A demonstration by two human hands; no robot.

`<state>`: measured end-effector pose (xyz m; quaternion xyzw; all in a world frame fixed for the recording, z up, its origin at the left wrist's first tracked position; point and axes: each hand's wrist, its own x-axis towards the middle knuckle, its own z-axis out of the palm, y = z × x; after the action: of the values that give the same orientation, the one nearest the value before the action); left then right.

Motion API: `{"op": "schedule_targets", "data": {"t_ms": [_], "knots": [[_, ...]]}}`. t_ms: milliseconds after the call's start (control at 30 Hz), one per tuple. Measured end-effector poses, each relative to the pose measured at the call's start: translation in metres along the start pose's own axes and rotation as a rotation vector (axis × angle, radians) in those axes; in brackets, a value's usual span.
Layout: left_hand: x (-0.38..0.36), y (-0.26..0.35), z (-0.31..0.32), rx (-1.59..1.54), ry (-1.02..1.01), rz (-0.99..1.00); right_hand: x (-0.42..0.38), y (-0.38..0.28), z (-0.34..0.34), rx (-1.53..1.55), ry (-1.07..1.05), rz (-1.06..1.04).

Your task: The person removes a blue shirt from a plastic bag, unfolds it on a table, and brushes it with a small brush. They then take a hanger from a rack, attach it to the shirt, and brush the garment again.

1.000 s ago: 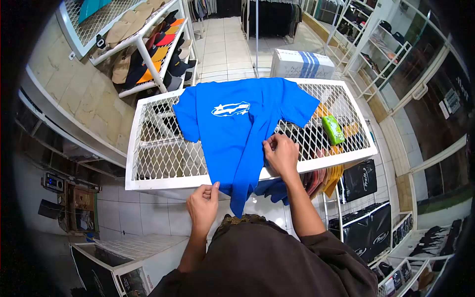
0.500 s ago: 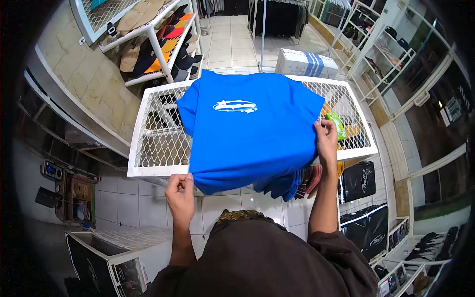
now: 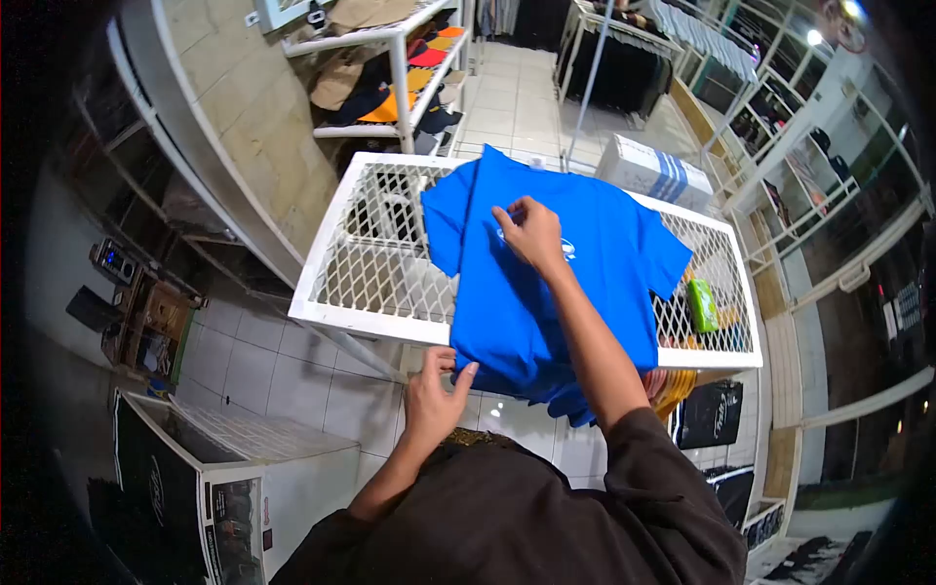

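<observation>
A blue T-shirt (image 3: 604,283) lies over a white mesh-topped table (image 3: 390,327), its left side folded inward and its lower edge hanging past the near rim. My left hand (image 3: 436,395) is at the shirt's near left corner, thumb and fingers apart, the fingertips by the cloth. Over the shirt's upper middle is my right hand (image 3: 531,232), fingers bent, covering most of the white print. Whether its fingertips pinch any cloth is hard to make out. A green packet (image 3: 702,305) rests on the mesh to the right of the shirt.
Behind the table at left stands a white rack (image 3: 400,83) of caps. A white box with blue stripes (image 3: 655,171) is beyond the far right edge. Black bags (image 3: 710,414) are low at the right, and a white-topped cabinet (image 3: 292,429) stands at the lower left.
My right hand has left the shirt's right edge and moved up and left over the print. My left hand's fingers have spread at the near corner. The camera view has turned.
</observation>
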<state>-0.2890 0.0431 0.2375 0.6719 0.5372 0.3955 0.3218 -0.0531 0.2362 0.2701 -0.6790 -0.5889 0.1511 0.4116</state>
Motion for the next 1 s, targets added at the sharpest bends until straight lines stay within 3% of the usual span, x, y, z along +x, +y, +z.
{"op": "schedule_targets", "data": {"t_ms": [67,233,333,400,500,600,767,867,933,967,1000], "knots": [[0.015,0.009,-0.006,0.135,0.061,0.06,0.037,0.004,0.039,-0.152,0.094,-0.022],[0.129,-0.01,-0.002,0.431,0.354,0.24,0.053,0.007,0.066,-0.383,0.054,0.055],[0.188,-0.02,0.008,0.541,0.297,0.134,0.045,0.028,0.074,-0.283,0.242,-0.097],[0.204,-0.026,0.016,0.572,0.178,0.12,0.046,0.037,0.073,-0.229,0.236,-0.124],[0.208,-0.031,0.018,0.475,0.236,0.164,0.046,0.037,0.065,-0.121,0.219,-0.123],[0.238,-0.03,-0.014,0.364,0.364,0.099,0.046,0.044,0.067,-0.066,0.243,-0.087],[0.296,-0.037,-0.087,0.472,0.466,0.188,0.047,0.032,0.063,-0.119,0.28,0.043],[0.298,-0.047,-0.092,0.594,0.379,0.145,0.053,0.04,0.064,-0.159,0.211,0.061],[0.285,-0.058,-0.083,0.681,0.517,0.198,0.05,0.029,0.041,-0.056,0.087,0.125],[0.271,-0.06,-0.08,0.566,0.44,0.151,0.047,0.022,0.025,0.048,-0.037,0.185],[0.244,-0.048,-0.079,0.452,0.36,0.101,0.033,0.02,0.009,-0.018,-0.005,0.102]]}}
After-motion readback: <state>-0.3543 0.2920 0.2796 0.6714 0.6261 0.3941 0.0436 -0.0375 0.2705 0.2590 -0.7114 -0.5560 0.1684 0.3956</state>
